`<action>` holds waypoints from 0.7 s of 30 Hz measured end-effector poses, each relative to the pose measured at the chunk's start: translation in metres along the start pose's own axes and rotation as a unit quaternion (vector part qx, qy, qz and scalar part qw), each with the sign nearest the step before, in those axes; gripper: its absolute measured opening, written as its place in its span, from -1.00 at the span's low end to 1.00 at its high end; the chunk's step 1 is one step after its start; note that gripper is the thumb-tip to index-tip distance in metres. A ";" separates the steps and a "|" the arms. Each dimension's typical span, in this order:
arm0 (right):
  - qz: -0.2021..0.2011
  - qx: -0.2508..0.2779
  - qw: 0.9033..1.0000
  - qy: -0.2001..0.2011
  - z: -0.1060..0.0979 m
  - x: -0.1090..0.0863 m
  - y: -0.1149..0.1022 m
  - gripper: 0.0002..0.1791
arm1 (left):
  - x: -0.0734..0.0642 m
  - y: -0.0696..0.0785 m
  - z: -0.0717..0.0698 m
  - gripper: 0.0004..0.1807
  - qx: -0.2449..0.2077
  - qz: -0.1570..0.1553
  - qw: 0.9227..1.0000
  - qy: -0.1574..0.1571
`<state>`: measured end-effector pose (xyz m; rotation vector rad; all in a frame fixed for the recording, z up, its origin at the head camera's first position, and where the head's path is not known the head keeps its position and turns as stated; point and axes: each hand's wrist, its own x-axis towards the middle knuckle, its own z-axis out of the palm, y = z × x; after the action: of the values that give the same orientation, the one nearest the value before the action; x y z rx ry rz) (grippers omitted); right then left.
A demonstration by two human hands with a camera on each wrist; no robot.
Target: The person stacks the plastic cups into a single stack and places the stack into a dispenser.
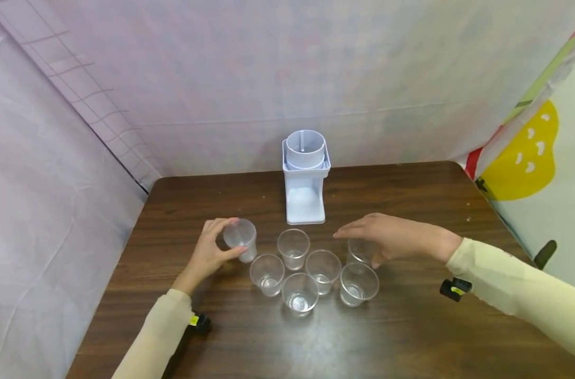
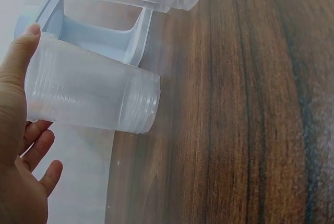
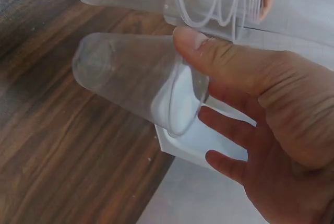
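My left hand (image 1: 209, 252) pinches a stack of nested clear plastic cups (image 2: 94, 88) at the rim, thumb on the near side and fingers on the far side. The stack stands upright at the left end of the cup group. Over on the right, my right hand (image 1: 387, 237) reaches over one clear plastic cup (image 3: 125, 72), fingers extended past its rim and thumb tip right at the rim. The hand partly hides that cup in the head view. Between the hands stand several single cups, including a front cup (image 1: 300, 296) and a back cup (image 1: 294, 250), all mouth up.
Behind the cups is a white stand (image 1: 305, 202) with a round holder (image 1: 305, 150) on top. The brown wooden table (image 1: 174, 210) ends at a pale cloth backdrop (image 1: 211, 105). More cloth hangs at the left, and a yellow-patterned panel (image 1: 526, 158) is at the right.
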<state>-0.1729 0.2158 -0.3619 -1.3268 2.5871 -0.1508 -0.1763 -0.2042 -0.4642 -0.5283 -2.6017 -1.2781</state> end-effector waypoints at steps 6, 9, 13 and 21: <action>-0.002 -0.012 1.000 -0.002 0.005 0.000 -0.002 -0.07 | 0.001 0.002 0.001 -0.22 0.000 -0.001 1.000 0.001; 0.006 -0.002 1.000 0.002 0.004 0.001 -0.003 -0.10 | 0.001 0.003 0.001 -0.22 0.001 0.002 1.000 0.003; 0.028 -0.005 0.999 0.015 -0.002 0.001 -0.004 -0.17 | 0.002 0.004 0.001 -0.22 0.001 0.001 1.000 0.000; 0.023 -0.037 0.997 0.070 -0.022 0.009 -0.003 -0.18 | 0.006 0.004 0.004 -0.21 0.003 0.002 1.000 -0.009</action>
<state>-0.1811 0.2068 -0.3416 -1.3241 2.7639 -0.1452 -0.1804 -0.1969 -0.4616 -0.5460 -2.6164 -1.2686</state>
